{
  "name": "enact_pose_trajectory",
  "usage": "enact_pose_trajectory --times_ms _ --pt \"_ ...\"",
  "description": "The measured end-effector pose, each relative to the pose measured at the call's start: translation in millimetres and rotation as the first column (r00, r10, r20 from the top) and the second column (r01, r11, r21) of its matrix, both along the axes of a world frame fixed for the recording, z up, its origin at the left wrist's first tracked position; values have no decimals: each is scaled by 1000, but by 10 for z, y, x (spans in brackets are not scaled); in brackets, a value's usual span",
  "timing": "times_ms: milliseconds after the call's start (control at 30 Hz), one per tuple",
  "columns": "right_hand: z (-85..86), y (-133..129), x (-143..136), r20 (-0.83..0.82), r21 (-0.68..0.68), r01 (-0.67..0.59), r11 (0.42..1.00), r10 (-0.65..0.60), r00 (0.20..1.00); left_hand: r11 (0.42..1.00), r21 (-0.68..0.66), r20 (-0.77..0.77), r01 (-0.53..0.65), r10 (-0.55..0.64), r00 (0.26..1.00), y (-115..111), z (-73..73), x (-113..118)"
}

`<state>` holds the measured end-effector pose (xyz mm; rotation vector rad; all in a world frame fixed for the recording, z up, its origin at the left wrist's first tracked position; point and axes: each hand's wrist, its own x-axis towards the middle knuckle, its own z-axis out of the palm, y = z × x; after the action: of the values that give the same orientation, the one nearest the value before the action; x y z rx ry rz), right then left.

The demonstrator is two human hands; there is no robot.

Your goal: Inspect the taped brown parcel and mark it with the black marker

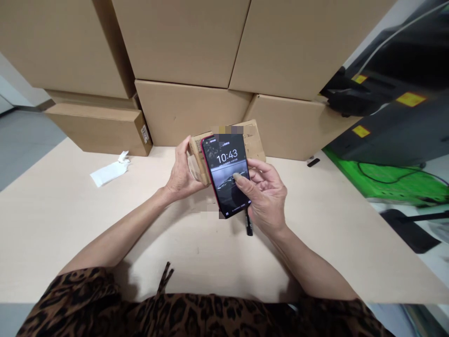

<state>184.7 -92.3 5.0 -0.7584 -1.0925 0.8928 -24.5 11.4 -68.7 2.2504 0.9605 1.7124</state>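
Head cam: the table is a pale, light wood-look top, pretty bare toward 7 o'clock, with a grey floor showing past its edge out around 9 to 10. Big cardboard boxes are stacked like a wall across 12 o'clock, and a flatter carton with a label on its end sits at about 10. A crumpled-ended white paper lies on the tabletop at 9, and a little black strip at 3, near the foot of the boxes. Off the table, at 2 there's dark gear with 3 yellow labels showing, then a bright green surface with a black cable at 3. Middle of the dial is the phone, lit up at 10:43, in front of a small box. The left hand is wrapped around that box's 9 o'clock end; the right hand pinches the phone from its 4 o'clock side, thumb over the screen.
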Motion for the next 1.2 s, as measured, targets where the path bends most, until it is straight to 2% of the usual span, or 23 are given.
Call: enact_pose_trajectory --times_ms 100,333,600,767,900,1067,1200 --pt "21 32 -33 7 32 30 999 -30 1000 999 -6 -6 48 -48 999 7 3 -40" --pt "36 91 -59 31 84 35 996 -37 999 998 -17 1 55 -55 999 20 -29 -59" --pt "72 55 23 -5 24 19 1000 -19 1000 999 -21 19 44 -44 999 -1 10 -28" --pt "85 36 316 19 -4 159 987 -159 987 998 -44 36 52 -50 998 2 16 -29" --pt "13 62 665 -5 -3 307 952 -307 952 997 -51 48 60 -58 997 11 5 -42" --pt "-243 206 1110 43 -65 483 873 -481 875 997 -29 31 65 -64 997 38 10 -70" --pt "-464 348 1380 93 -140 544 828 -536 839 996 -15 52 93 -92 994 64 31 -83"
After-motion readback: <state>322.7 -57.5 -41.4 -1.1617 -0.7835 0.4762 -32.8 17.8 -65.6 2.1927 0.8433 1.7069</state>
